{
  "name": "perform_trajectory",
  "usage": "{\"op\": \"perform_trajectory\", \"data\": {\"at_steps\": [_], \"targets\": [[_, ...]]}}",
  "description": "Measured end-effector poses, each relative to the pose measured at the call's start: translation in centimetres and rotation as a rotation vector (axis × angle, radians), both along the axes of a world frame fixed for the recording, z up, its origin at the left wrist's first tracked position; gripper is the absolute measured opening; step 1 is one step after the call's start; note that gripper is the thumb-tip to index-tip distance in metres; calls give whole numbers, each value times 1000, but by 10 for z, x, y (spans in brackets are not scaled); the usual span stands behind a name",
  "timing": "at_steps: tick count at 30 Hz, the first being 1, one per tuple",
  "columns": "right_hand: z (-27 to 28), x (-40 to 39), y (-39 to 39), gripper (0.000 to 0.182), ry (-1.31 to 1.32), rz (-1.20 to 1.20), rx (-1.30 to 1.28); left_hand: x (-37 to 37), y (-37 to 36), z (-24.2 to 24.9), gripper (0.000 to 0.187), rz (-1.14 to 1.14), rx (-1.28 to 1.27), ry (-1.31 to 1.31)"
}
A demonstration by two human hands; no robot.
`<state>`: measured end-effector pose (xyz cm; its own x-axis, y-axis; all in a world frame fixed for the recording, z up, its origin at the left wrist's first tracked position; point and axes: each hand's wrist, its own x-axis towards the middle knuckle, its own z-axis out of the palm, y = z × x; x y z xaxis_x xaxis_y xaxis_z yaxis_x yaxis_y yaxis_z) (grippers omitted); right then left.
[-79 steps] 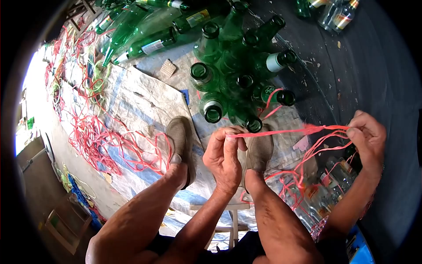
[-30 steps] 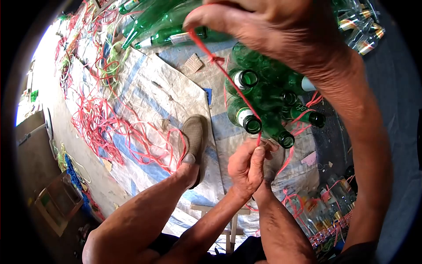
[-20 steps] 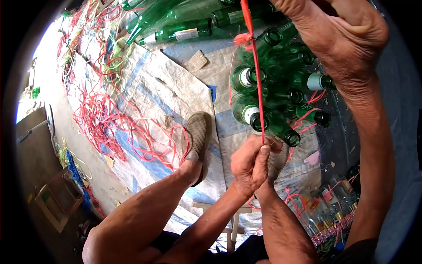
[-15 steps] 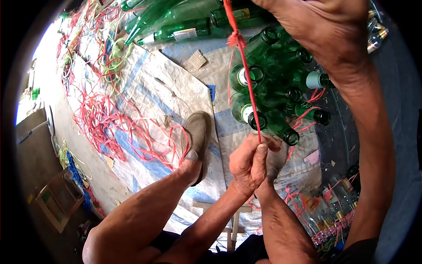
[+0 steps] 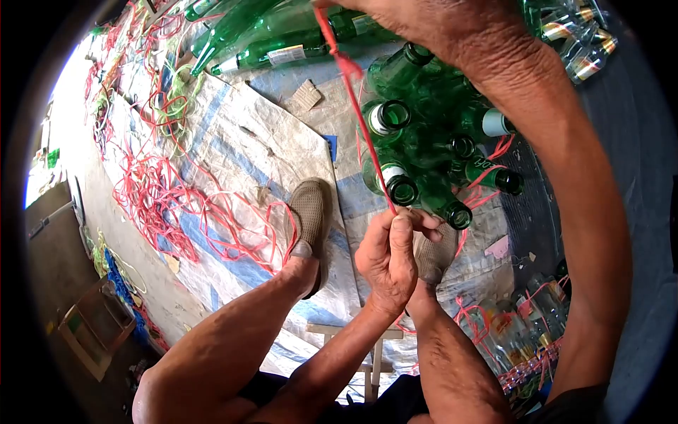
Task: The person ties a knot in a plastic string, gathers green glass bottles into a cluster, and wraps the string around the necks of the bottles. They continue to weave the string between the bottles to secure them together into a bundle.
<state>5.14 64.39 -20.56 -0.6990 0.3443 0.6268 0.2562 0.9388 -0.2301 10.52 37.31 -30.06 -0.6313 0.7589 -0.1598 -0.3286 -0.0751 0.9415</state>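
Note:
A red plastic string (image 5: 364, 131) stretches taut across the near-left side of a cluster of green glass bottles (image 5: 424, 138), with a knot partway along it. My left hand (image 5: 387, 258) pinches the lower end between thumb and fingers, just below the bottle mouths. At the top edge, my right hand (image 5: 431, 25) grips the upper end; its fingertips are partly cut off by the frame. The bottles stand close together, necks tilted toward me, and more red string runs around their right side.
Other green bottles (image 5: 282, 53) lie on their sides at the back. Tangled red string (image 5: 159, 205) spreads over the sheeting (image 5: 240, 141) at left. Clear bottles (image 5: 512, 332) bundled with string stand at lower right. My shoe (image 5: 308, 212) rests beside the tangle.
My right hand has moved left along the top, so the string leans further left. My left hand has shifted slightly left and up, still pinching the string.

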Motion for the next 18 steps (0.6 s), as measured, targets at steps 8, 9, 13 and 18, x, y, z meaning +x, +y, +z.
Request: {"op": "perform_trajectory", "data": {"at_steps": [8, 9, 13, 18], "targets": [[9, 16, 13, 39, -334, -251, -172, -2, 5, 1, 27, 31, -54, -116], [4, 16, 15, 38, -336, -268, -162, -2, 5, 1, 27, 27, -58, -127], [-6, 28, 11, 38, -219, -206, -57, -3, 5, 0, 26, 35, -63, -148], [0, 37, 17, 37, -316, -314, -243, -4, 6, 3, 26, 58, -86, -155]]}}
